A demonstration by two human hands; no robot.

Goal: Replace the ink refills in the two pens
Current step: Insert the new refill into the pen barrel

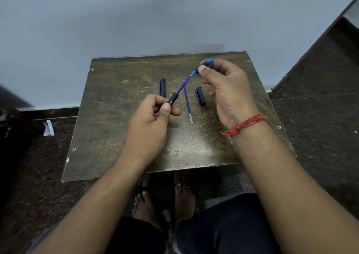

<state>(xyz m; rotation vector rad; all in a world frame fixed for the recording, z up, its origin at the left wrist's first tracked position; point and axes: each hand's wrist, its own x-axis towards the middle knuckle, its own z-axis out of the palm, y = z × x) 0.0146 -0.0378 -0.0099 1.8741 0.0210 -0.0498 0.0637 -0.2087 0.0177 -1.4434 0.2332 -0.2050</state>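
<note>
Head view: a scuffed, dull brown table (116, 137) with screw heads at its corners carries a loose thin blue refill (188, 102) with a clear end, lying between two stubby black-and-blue caps (162, 88) and (200, 95). The left hand (149, 125) pinches a matte black barrel (173, 99) — a slim blue refill (181, 87) juts from its end, held above the table. The right hand (227, 90) closes fingertips round a short black-and-blue pen section (203, 66), partly hidden by its thumb. A red thread band (243, 125) wraps that wrist.
</note>
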